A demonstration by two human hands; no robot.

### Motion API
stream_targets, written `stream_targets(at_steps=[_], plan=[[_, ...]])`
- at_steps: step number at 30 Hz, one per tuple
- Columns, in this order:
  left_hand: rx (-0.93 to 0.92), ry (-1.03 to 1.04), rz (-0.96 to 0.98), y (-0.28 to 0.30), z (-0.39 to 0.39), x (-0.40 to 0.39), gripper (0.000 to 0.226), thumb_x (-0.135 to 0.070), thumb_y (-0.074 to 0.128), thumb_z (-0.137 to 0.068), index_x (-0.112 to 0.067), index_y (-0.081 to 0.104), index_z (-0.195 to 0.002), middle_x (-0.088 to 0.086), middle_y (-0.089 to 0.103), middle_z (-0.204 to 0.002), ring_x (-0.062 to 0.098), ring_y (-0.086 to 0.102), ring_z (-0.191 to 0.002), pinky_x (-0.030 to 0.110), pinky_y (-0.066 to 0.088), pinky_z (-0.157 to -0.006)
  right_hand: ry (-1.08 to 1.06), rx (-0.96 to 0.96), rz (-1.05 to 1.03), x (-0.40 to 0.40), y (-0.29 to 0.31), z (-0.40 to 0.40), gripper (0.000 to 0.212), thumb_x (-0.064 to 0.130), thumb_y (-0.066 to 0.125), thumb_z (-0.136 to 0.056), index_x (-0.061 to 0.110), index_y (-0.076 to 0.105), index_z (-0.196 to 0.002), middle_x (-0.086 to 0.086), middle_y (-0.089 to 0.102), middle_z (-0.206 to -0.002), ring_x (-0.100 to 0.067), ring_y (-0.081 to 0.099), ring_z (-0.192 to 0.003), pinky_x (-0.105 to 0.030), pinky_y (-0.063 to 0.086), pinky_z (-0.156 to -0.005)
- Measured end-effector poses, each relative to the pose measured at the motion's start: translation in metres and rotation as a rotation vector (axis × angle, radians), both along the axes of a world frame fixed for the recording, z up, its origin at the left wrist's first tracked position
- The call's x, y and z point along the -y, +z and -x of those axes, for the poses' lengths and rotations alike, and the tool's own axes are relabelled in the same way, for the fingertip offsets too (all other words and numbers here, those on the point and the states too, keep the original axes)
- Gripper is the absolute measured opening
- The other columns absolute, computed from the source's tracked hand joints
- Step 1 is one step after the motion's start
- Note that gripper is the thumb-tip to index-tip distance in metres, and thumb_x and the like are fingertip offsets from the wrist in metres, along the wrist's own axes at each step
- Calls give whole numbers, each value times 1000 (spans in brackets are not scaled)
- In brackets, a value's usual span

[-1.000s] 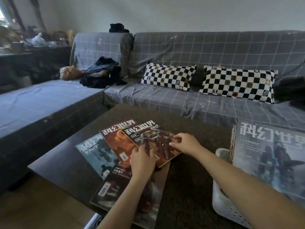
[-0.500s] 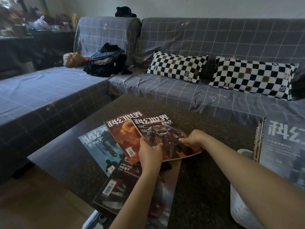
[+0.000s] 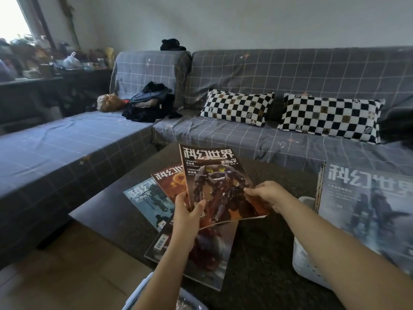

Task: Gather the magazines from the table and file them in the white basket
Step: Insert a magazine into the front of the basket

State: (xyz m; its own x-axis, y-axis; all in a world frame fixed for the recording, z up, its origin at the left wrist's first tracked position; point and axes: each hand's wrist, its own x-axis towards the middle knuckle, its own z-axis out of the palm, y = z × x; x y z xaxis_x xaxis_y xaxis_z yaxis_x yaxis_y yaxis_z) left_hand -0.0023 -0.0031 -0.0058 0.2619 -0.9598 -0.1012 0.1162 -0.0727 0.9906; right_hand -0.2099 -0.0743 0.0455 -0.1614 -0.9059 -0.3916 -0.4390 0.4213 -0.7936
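A magazine with a dark armoured figure on its cover [image 3: 214, 177] is lifted and tilted above the dark table [image 3: 257, 253]. My left hand [image 3: 187, 211] pinches its lower left edge and my right hand [image 3: 266, 194] grips its right edge. Flat on the table below lie an orange magazine [image 3: 171, 182], a pale blue magazine [image 3: 147, 202] and a dark red magazine [image 3: 210, 253]. At the right edge stands the white basket [image 3: 306, 265], holding several upright magazines; the front one has a grey-blue cover [image 3: 366, 206].
A grey checked sofa [image 3: 245, 135] wraps round the table's far and left sides, with two black-and-white chequered cushions [image 3: 237, 107] and a pile of dark clothes [image 3: 149, 106]. A pale container's rim [image 3: 143, 291] shows at the bottom, over a wooden floor [image 3: 67, 276].
Both hands have raised the armoured-figure magazine off the pile; it now stands tilted up above the others. The view has swung slightly, bringing the basket's magazines closer at right.
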Motion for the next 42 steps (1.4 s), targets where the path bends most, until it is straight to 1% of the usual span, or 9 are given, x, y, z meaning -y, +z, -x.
stream_targets(at_steps=[5, 12, 17, 26, 29, 33, 36, 40, 42], plan=[[-12, -10, 132, 27, 3, -26, 43, -18, 68, -87, -20, 45, -124, 5, 67, -106, 16, 72, -84, 33, 58, -66, -35, 264, 166, -49, 31, 16, 42, 21, 79, -72, 7, 56, -104, -6, 68, -86, -18, 65, -75, -29, 48, -58], [67, -159, 278, 60, 42, -53, 27, -18, 68, -87, -27, 53, -108, 0, 70, -97, 11, 71, -83, 26, 56, -63, -37, 372, 340, -113, 59, 72, 29, 16, 73, -76, 13, 63, -103, -8, 71, -92, -24, 69, -85, -41, 54, -81], [121, -248, 320, 71, 93, -60, 30, -22, 67, -88, -23, 52, -114, 0, 69, -100, 9, 71, -83, 30, 59, -67, -136, 301, 410, -145, 65, 123, 37, 15, 73, -78, 14, 58, -112, -12, 68, -103, -30, 66, -94, -49, 51, -90], [150, -417, 260, 66, 186, -48, 33, -22, 63, -91, -26, 50, -121, -7, 67, -105, 2, 68, -86, 18, 54, -62, -310, 297, 478, -179, 47, 207, 31, 8, 70, -80, 13, 54, -106, -13, 70, -93, -27, 68, -79, -38, 53, -72], [173, -456, 231, 57, 206, -41, 35, -24, 64, -91, -28, 49, -122, -7, 67, -107, 5, 69, -89, 21, 56, -64, -365, 264, 492, -180, 36, 222, 31, 8, 70, -80, 13, 52, -105, -14, 67, -98, -31, 67, -86, -46, 54, -80], [255, -495, 156, 45, 226, -31, 43, -21, 66, -88, -27, 47, -125, -5, 65, -114, 12, 66, -99, 39, 58, -81, -430, 118, 474, -179, 20, 234, 32, 14, 70, -81, 18, 51, -107, -2, 67, -94, -18, 65, -83, -35, 51, -74], [405, -505, 165, 36, 234, -28, 40, -22, 70, -84, -28, 48, -118, -8, 63, -111, 7, 62, -95, 27, 55, -74, -447, 10, 443, -180, 5, 235, 30, 16, 68, -84, 17, 49, -107, -2, 67, -93, -19, 65, -84, -35, 50, -74], [584, -451, 216, 31, 241, -29, 36, -18, 73, -81, -32, 51, -107, -10, 57, -111, 4, 58, -91, 14, 42, -63, -458, -196, 479, -184, -7, 231, 23, 18, 66, -84, 20, 48, -98, 3, 64, -82, 3, 55, -62, -16, 39, -48], [663, -410, 232, 30, 243, -29, 40, -19, 71, -83, -30, 52, -116, -10, 49, -118, 6, 54, -96, 13, 40, -68, -449, -244, 485, -185, -11, 226, 25, 15, 66, -84, 20, 50, -101, 1, 62, -92, 2, 54, -62, -8, 38, -48]])
